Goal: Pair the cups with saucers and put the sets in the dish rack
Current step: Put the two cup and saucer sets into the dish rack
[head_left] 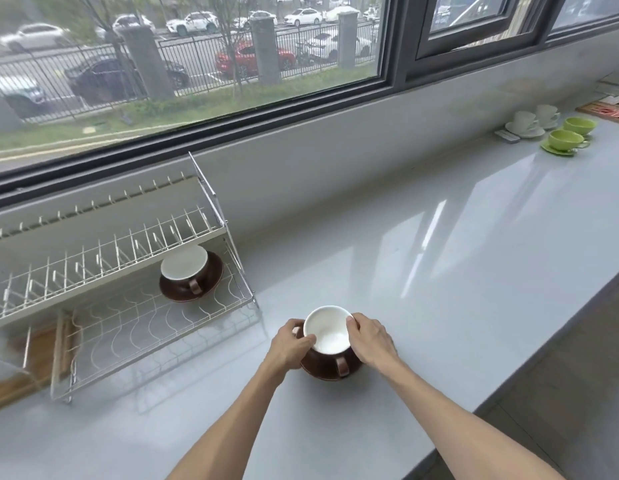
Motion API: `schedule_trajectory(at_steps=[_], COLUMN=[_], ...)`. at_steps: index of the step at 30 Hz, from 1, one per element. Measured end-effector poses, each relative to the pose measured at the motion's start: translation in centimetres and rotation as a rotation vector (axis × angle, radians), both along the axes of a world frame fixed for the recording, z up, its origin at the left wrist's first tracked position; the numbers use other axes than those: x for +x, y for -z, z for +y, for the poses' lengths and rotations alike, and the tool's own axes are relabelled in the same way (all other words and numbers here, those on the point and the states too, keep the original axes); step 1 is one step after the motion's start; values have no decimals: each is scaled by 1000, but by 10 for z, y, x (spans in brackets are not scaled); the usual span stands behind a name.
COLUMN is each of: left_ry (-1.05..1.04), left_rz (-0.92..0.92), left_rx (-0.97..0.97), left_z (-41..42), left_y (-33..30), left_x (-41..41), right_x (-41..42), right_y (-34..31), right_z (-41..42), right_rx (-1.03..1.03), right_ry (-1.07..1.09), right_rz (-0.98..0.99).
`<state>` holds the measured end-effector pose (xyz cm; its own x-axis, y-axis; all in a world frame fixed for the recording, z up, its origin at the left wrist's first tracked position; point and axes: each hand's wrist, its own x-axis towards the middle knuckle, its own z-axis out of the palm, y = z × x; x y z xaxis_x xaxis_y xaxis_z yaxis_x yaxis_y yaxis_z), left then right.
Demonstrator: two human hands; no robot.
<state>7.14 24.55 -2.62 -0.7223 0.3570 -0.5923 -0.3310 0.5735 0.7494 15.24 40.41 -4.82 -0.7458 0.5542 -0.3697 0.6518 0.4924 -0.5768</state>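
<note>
A brown cup with a white inside [328,330] sits on a brown saucer [330,374] on the counter, right of the dish rack. My left hand [291,345] grips the set's left side and my right hand [370,341] its right side, thumbs at the cup rim. The white wire dish rack [128,327] stands at the left. Its lower shelf holds another brown cup [185,268] on a brown saucer [211,284]. Far right on the counter stand two white cups on saucers [524,121] and two green cups on saucers [566,139].
The grey counter [439,271] runs along a window wall. Its front edge [508,386] drops to the floor at the right. A wooden board [41,362] lies under the rack's left end. A flat red-brown tray [609,110] sits at the far right.
</note>
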Motion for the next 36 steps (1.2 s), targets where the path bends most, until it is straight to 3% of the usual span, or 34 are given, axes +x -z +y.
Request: schedule_trajectory(at_steps=[10,21,36], left_ry=[-254,-508,-679], left_rz=[-47,87,112], left_rx=[27,64,-11], left_z=[-93,-191,-277], left_y=[-17,-47,-68], left_x=[-18,-40,-119], right_x=[-52,-113,-199], right_y=[-18,-58,-73], right_z=[-82,-177,-284], right_rx=[8,-36,-113], right_ry=[-203,-408,-448], right_rz=[47,128,69])
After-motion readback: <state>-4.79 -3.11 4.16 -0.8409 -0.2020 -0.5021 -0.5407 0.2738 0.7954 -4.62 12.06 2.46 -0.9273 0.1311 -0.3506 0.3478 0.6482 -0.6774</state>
